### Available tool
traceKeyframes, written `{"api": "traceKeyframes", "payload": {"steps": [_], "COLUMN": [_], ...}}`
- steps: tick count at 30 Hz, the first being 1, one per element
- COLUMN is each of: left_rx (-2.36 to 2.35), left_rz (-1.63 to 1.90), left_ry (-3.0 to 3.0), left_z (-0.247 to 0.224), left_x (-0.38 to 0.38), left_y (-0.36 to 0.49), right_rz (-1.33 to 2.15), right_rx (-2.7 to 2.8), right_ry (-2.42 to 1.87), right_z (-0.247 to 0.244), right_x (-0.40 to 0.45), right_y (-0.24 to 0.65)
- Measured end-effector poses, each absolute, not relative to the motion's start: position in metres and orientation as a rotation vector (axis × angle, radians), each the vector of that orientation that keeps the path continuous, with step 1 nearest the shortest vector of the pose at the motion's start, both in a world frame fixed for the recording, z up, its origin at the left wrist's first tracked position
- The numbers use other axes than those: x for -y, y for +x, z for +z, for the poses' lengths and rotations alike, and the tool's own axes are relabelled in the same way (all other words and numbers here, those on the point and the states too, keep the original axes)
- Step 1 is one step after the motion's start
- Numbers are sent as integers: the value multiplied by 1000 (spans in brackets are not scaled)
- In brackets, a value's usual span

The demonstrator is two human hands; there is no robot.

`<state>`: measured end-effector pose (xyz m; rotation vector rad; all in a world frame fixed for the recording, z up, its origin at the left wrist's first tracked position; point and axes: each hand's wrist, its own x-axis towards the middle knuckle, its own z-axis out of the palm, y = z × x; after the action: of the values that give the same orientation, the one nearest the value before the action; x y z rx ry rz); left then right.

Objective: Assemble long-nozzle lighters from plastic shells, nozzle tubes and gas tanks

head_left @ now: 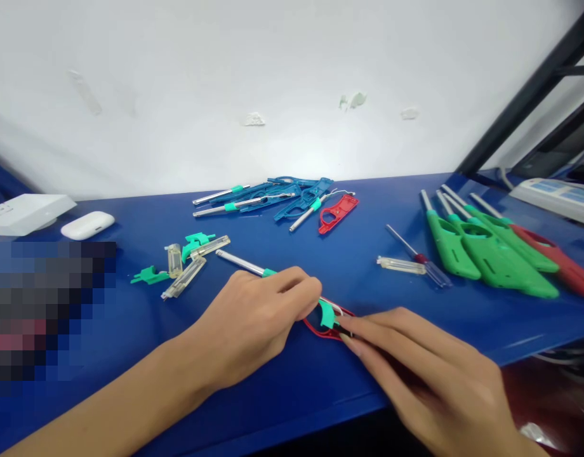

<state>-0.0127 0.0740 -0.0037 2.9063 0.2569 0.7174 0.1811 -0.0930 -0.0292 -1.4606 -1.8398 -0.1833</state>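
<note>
My left hand (268, 308) is closed, its fingers curled over a red lighter shell half (315, 330) at the bench front. From under those fingers a metal lighter tube (239, 261) sticks out to the left, with a green collar at its base. A green trigger (327, 314) sits in the shell's opening, a white wire beside it. My right hand (435, 368) is closed too, thumb and forefinger pinching the shell's right part close to the trigger. Whatever lies between those fingertips is mostly hidden.
Clear fuel tanks (185, 278) and green triggers (197, 241) lie left. Blue shell halves (292, 190) with tubes and a red shell half (338, 214) lie behind. At right are a screwdriver (428, 263), another tank (401, 265) and several assembled green lighters (492, 254).
</note>
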Motion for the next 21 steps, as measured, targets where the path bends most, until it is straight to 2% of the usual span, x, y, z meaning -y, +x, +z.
{"api": "traceKeyframes", "payload": {"steps": [9,21], "left_rx": [-173,-197], "left_rz": [708,753], "left_ry": [3004,2853], "left_z": [0,-5], "left_x": [-75,-78], "left_y": [-14,-15], "right_rz": [-178,-195], "right_rx": [1828,1819], "right_ry": [-1461,-1478], "right_z": [-29,-29], "right_x": [91,93], "right_y": [181,179]}}
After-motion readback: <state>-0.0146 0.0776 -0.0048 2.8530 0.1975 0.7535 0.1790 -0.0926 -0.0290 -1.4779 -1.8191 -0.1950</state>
